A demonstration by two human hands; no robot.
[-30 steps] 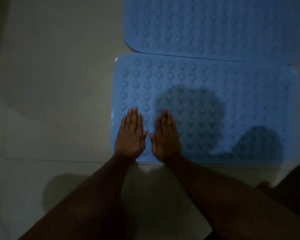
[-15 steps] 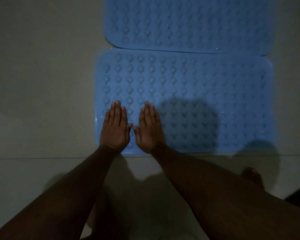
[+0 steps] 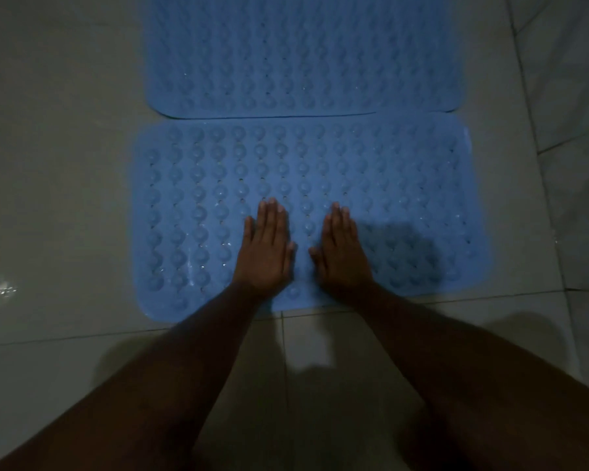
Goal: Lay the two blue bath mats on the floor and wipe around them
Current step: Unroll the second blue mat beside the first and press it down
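Blue rubbery near mat [image 3: 405, 171], head view: lies flat on the tiled floor [image 3: 65, 185], its far long edge meeting the far mat [image 3: 303, 45], overlap unclear. The left hand [image 3: 264, 253] and right hand [image 3: 342, 256] lie flat with fingers straight, pressing its near-middle and gripping nothing. Judged soft, floppy, light, probably slick given wet glints among the bumps, so pinch a corner or short edge to shift it; no brand, label or writing legible.
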